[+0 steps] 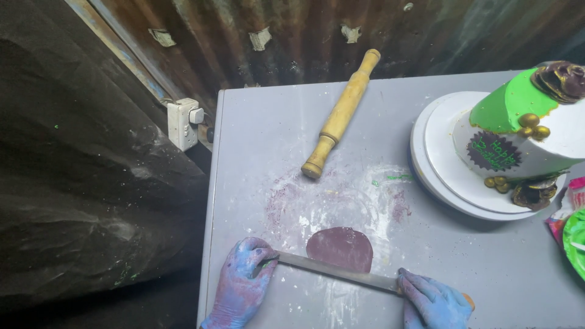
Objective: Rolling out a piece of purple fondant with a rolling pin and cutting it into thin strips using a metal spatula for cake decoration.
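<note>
Fingers of both hands, left [242,281] and right [434,300], clamped on blade [335,271] ends over purple disc [340,248]; press level; pin [341,114] at twelve o'clock.

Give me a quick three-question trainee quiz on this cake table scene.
1. True or false: the long metal blade lies across the purple fondant disc.
2. Which hands hold the blade? A) left hand only B) right hand only C) both
3. Fill in: the wooden rolling pin lies on the grey ____, apart from the cake.

Key: 1 true; 2 C; 3 table.
</note>
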